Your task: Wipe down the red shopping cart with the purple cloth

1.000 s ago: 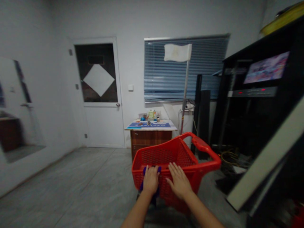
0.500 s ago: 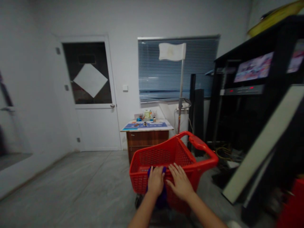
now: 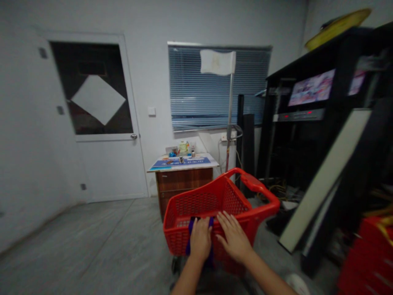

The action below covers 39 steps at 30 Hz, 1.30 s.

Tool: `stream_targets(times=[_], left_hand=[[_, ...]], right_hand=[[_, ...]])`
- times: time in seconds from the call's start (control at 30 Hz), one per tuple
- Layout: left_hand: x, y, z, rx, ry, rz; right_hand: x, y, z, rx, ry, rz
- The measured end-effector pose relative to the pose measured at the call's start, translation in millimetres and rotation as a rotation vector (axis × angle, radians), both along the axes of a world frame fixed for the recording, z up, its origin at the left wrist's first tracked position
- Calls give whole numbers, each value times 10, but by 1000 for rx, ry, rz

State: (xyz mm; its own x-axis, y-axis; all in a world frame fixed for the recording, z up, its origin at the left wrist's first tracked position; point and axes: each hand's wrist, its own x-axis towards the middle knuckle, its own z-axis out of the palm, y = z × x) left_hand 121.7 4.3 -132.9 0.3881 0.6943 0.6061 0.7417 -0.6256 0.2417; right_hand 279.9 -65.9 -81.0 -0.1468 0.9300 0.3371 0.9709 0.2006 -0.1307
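Observation:
A red plastic shopping cart (image 3: 211, 205) stands directly in front of me, its handle to the right. A purple cloth (image 3: 190, 241) hangs over the near rim and down the outside of the basket. My left hand (image 3: 201, 237) is closed over this cloth at the rim, fingertips bent over the edge. Beside it, my right hand (image 3: 233, 237) lies on the rim and near side of the basket, fingers stretched out and thumb apart, with nothing in it. My palms hide part of the cloth and the basket wall.
Behind the cart is a wooden cabinet (image 3: 186, 180) with small items on top. A white door (image 3: 113, 168) is at the left. At the right, a long pale panel (image 3: 325, 180) leans by a black rack (image 3: 337, 53); red drawers (image 3: 365, 258) stand nearer.
My view has turned slightly to the right, so the door and cabinet shift left and the red drawers show more. Both hands keep nearly the same places on the cart.

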Motion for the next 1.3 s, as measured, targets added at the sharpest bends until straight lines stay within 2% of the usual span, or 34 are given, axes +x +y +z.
stream_targets(times=[0.13, 0.27, 0.4, 0.53, 0.67, 0.77, 0.97, 1.3], left_hand=[[-6, -8, 21, 9, -1, 16], [-26, -49, 81, -14, 9, 34], [-8, -94, 142, -33, 9, 63], [168, -176, 296, -149, -4, 141], [354, -239, 426, -182, -4, 77], [307, -209, 389, -141, 9, 57], [13, -60, 221, -37, 74, 59], [-141, 34, 124, 16, 50, 91]], right_hand=[[34, -11, 72, -17, -37, -5], [163, -56, 174, -10, -64, -72], [280, -91, 202, -20, -89, -46], [277, -72, 152, -3, -88, -35], [295, -38, 107, 39, -85, 7], [332, -22, 90, 65, -76, 36], [317, 2, 72, 75, -54, 66], [135, 31, 142, 47, -28, 94]])
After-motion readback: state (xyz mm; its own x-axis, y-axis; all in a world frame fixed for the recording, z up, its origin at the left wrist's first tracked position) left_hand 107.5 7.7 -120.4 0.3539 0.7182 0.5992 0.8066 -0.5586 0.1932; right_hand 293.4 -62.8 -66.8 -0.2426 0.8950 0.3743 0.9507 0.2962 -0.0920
